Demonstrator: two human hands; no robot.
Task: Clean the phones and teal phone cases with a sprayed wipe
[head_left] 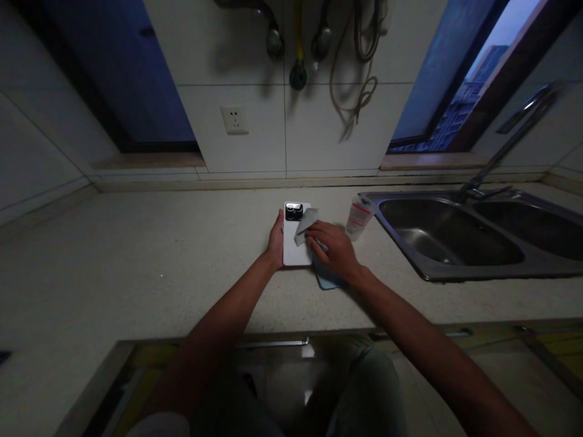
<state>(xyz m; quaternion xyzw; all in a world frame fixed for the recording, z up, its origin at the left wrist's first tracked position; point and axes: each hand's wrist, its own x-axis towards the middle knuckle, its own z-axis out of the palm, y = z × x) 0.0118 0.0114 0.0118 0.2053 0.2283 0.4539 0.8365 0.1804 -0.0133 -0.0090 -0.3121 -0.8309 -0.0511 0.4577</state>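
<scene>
A white phone (pixel 291 246) lies face down on the pale countertop (pixel 136 267), its dark camera block at the far end. My left hand (pixel 276 240) grips the phone's left edge, fingers curled round it. My right hand (pixel 334 249) pinches a small grey wipe (pixel 306 223) that rests on the phone's upper right corner. Under my right hand and wrist lies a light blue flat thing (pixel 327 280), partly hidden, maybe a phone case.
A small white bottle (pixel 359 217) with a red label stands just right of my right hand. A steel double sink (pixel 455 240) with a tap (pixel 510 142) fills the right side. A wall socket (pixel 234 119) and hanging hoses are on the tiled wall behind.
</scene>
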